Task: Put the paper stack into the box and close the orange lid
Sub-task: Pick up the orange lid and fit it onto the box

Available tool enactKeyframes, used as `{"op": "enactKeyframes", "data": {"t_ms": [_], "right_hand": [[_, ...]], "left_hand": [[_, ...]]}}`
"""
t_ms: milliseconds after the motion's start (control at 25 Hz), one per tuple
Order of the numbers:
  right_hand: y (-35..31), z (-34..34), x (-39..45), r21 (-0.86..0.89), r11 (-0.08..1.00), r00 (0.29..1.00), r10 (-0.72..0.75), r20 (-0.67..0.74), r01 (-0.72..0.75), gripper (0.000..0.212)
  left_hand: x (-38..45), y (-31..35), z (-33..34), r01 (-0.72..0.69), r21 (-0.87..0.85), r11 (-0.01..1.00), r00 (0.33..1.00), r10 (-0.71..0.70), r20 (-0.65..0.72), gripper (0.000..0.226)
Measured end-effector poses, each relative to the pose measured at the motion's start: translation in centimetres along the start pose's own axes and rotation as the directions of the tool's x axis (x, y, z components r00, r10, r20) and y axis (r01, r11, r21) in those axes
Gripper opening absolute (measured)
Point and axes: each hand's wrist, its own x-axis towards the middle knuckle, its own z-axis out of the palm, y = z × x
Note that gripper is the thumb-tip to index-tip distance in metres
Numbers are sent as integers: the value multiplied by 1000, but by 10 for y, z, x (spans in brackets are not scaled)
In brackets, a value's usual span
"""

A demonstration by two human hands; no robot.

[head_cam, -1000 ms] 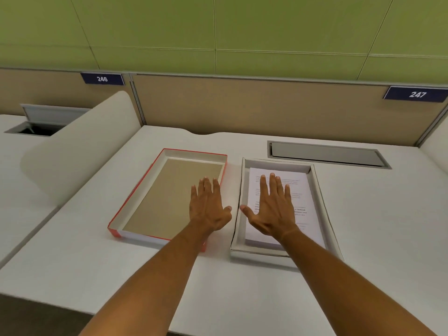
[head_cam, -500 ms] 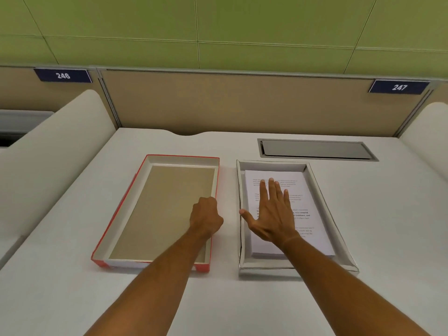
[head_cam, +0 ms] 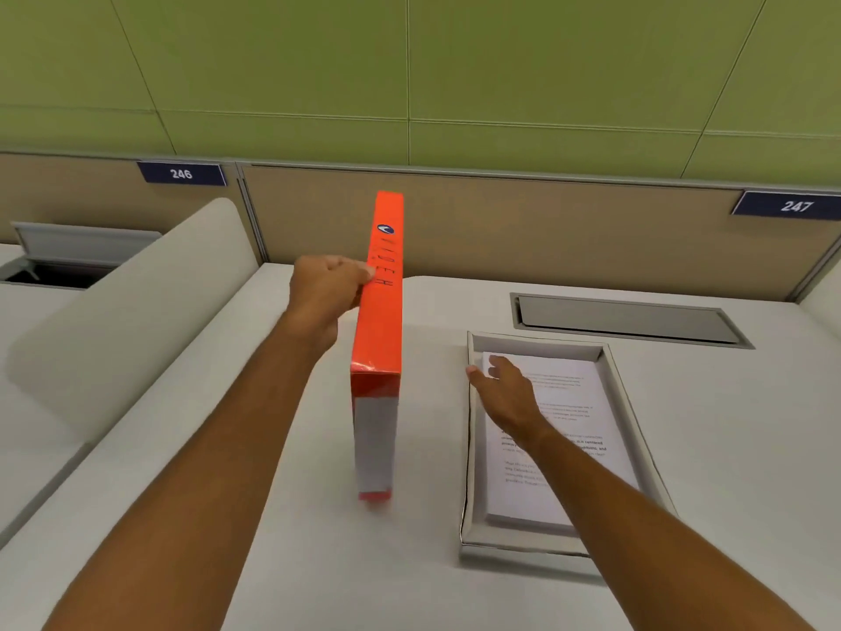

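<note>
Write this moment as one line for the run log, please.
left hand: holds orange lid on edge | right hand: on paper stack in box

The left arm is stretched forward and raised, its wrist bent, and the left hand [head_cam: 328, 284] is closed around the upper edge of the orange lid [head_cam: 378, 339], which is held on edge. The right arm is extended lower, and the right hand [head_cam: 505, 393] is laid flat, fingers spread forward, palm down.
</note>
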Motion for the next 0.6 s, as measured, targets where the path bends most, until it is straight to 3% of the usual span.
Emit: {"op": "enactKeyframes", "data": {"t_ms": [120,200,360,480,600], "right_hand": [[-7,-10,9,424,857,954,234,185,-293,41],[-1,-16,11,500,760,904,284,318,-415,47],[13,-26,12,632,603,870,264,417,-486,40],[26,-45,11,682,560,880,246,406,-471,38],[43,-73,11,695,566,896,255,363,-443,45]], "left_hand": [[-4,16,-22,183,-359,915,981,-144,133,11],[-8,17,-36,290,-414,863,948,-200,247,17],[-10,-8,-48,403,-371,836,903,-298,311,24],[-2,-36,-49,477,-307,824,871,-396,292,22],[10,-65,-43,469,-132,873,866,-425,265,30]]}}
